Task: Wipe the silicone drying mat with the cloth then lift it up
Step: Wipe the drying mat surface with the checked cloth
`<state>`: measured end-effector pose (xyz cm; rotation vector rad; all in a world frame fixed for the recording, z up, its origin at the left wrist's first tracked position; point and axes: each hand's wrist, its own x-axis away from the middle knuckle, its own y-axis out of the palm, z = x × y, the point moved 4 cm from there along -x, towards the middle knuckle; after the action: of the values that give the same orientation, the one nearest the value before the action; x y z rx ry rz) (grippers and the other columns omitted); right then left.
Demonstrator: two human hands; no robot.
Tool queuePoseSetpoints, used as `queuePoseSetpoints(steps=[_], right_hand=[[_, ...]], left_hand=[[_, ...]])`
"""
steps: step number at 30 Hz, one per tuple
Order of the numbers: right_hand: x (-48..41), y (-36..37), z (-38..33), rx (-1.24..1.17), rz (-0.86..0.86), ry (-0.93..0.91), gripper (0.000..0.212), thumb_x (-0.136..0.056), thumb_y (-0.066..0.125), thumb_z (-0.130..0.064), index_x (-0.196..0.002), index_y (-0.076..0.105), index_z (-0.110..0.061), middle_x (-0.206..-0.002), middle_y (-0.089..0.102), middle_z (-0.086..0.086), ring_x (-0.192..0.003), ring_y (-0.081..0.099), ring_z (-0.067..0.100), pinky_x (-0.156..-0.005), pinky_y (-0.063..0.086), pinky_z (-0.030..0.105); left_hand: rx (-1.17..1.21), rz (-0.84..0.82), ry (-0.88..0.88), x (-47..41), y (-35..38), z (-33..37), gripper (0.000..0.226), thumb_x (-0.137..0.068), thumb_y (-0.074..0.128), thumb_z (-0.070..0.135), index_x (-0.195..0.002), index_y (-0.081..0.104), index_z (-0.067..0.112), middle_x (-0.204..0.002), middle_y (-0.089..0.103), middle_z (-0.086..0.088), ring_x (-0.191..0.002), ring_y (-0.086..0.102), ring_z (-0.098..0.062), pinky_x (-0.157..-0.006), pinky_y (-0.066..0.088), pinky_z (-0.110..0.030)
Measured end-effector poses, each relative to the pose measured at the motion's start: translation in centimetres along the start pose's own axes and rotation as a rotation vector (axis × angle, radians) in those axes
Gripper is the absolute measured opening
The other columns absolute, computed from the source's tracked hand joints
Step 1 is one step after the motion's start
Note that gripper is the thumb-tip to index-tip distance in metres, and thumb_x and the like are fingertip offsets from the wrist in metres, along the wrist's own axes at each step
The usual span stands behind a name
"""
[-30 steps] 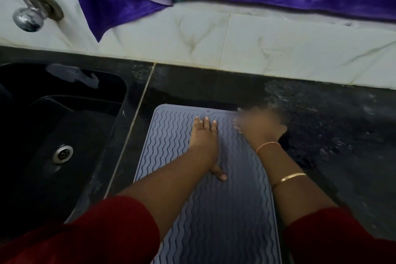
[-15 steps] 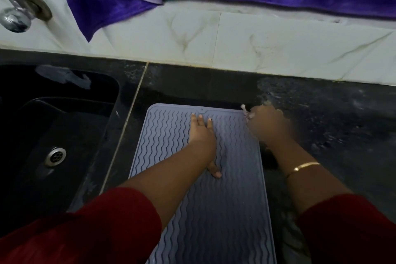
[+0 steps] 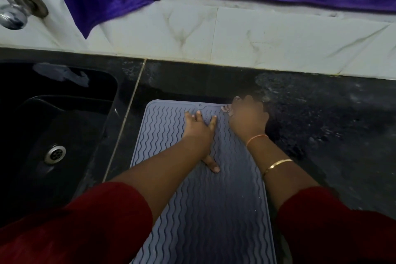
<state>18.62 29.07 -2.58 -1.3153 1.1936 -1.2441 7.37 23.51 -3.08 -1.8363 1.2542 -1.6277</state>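
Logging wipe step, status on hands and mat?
Left hand flat on mat, open. Right hand shut on cloth at far right corner. Mat still flat on counter; nothing in the way.

One mat (image 3: pixel 199 210), one cloth (image 3: pixel 227 110), two hands (image 3: pixel 198 128), one sink (image 3: pixel 64 118), two bangles (image 3: pixel 276 165)

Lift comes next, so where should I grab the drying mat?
Pinch the silicone drying mat at its far right corner, from the right, where the right hand already holds the cloth. It lies flat and thin; the left hand must release first.
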Motion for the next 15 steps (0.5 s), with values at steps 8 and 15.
queuePoseSetpoints(steps=[8, 15], right_hand=[[1.6, -0.7, 0.8, -0.075, -0.01, 0.003, 0.042, -0.092, 0.046, -0.035, -0.128, 0.049, -0.013, -0.124, 0.043, 0.018, -0.109, 0.047, 0.042, -0.078, 0.046, 0.041], [4.5, -0.5, 0.8, -0.097, -0.082, 0.007, 0.027, -0.089, 0.052, -0.031, -0.11, 0.062, -0.017, -0.12, 0.05, 0.014, -0.106, 0.051, 0.036, -0.073, 0.043, 0.036]], left_hand=[[-0.117, -0.001, 0.023, -0.4, -0.6, 0.5, 0.138, -0.063, 0.061, 0.08, -0.148, -0.02, 0.008, -0.158, 0.003, -0.023, -0.145, 0.002, -0.042, -0.113, 0.0, -0.061], [-0.201, -0.09, 0.016, -2.0, -0.5, 1.2, 0.145, -0.054, 0.053, 0.09, -0.147, -0.025, 0.012, -0.159, 0.01, -0.013, -0.142, 0.013, -0.047, -0.107, -0.001, -0.069]])
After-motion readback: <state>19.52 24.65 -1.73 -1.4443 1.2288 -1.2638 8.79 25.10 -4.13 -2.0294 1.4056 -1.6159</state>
